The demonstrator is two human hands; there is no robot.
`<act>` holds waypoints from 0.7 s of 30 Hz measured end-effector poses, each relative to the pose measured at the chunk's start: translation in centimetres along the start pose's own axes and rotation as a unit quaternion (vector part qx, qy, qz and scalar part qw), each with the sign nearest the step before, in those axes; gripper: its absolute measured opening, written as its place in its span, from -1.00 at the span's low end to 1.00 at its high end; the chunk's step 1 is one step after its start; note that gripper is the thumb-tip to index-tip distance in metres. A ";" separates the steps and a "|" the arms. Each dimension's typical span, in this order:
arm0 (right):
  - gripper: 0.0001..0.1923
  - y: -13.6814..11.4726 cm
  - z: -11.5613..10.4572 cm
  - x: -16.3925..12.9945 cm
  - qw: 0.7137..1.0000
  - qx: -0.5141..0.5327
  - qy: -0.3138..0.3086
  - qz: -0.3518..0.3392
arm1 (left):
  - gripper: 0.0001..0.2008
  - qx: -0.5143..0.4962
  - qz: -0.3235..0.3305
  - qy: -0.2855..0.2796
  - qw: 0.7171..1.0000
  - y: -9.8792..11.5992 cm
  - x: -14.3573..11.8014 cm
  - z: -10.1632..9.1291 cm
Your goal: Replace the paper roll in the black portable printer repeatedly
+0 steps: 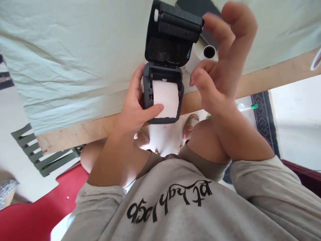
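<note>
My left hand grips a small black portable printer by its left side, above the table's front edge. The printer's lid is flipped up and back, showing a black roller along its top. Inside the compartment lies a white paper roll, with my left thumb resting on it. My right hand is raised to the right of the printer, its fingers apart and curved, with nothing between them. One fingertip is close to the lid's right corner; whether they touch I cannot tell.
A pale green cloth covers the wooden-edged table. Behind the printer are a second white roll with a dark core and a dark flat object. A red chair is at lower left; a green-tipped item appears beyond the table edge.
</note>
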State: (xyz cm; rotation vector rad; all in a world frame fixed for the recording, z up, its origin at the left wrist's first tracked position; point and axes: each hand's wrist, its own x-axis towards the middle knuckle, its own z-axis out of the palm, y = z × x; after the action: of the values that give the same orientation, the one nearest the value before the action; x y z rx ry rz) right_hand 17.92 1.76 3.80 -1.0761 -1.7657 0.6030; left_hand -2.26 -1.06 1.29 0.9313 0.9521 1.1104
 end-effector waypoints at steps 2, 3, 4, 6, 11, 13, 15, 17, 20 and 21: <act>-0.57 0.0 -0.1 -0.1 0.999 0.038 0.009 0.011 | -0.14 -0.005 0.016 -0.007 1.000 -0.4 0.1 -0.3; -0.61 0.0 -0.1 -0.2 0.998 0.055 0.020 0.010 | -0.13 -0.009 0.021 -0.010 1.000 -0.6 0.2 -0.4; -0.65 0.2 0.0 -0.2 0.997 0.069 0.026 0.008 | -0.13 -0.011 0.021 -0.013 1.000 -0.7 0.2 -0.5; -0.71 0.5 0.2 -0.2 0.996 0.086 -0.003 0.008 | -0.13 -0.011 0.016 -0.018 1.000 -0.8 0.2 -0.6; -0.44 1.3 1.1 -0.1 0.977 0.077 -0.183 0.081 | -0.26 -0.027 0.039 -0.025 0.999 -0.8 0.1 -0.2; -0.28 1.5 1.3 0.0 0.965 0.096 -0.218 0.106 | -0.46 -0.026 0.055 -0.010 0.998 -1.0 0.2 -0.3; -0.21 1.7 1.5 0.2 0.953 0.132 -0.243 0.122 | -0.58 -0.018 0.063 0.006 0.998 -1.4 0.3 -0.4; -0.22 1.9 1.5 0.3 0.944 0.158 -0.259 0.130 | -0.58 -0.021 0.070 0.001 0.997 -1.8 0.6 -0.7; -0.24 2.1 1.5 0.3 0.941 0.179 -0.255 0.131 | -0.60 -0.024 0.074 -0.013 0.997 -2.2 0.8 -1.0; -0.25 2.1 1.6 0.2 0.942 0.181 -0.250 0.130 | -0.62 -0.022 0.077 -0.014 0.997 -2.2 0.8 -1.1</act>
State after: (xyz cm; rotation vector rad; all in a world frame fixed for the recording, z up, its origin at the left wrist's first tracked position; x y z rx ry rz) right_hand 17.32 3.10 1.58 -0.9510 -1.8385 1.4092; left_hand -2.49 -0.54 -1.25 0.9954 0.8402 1.2399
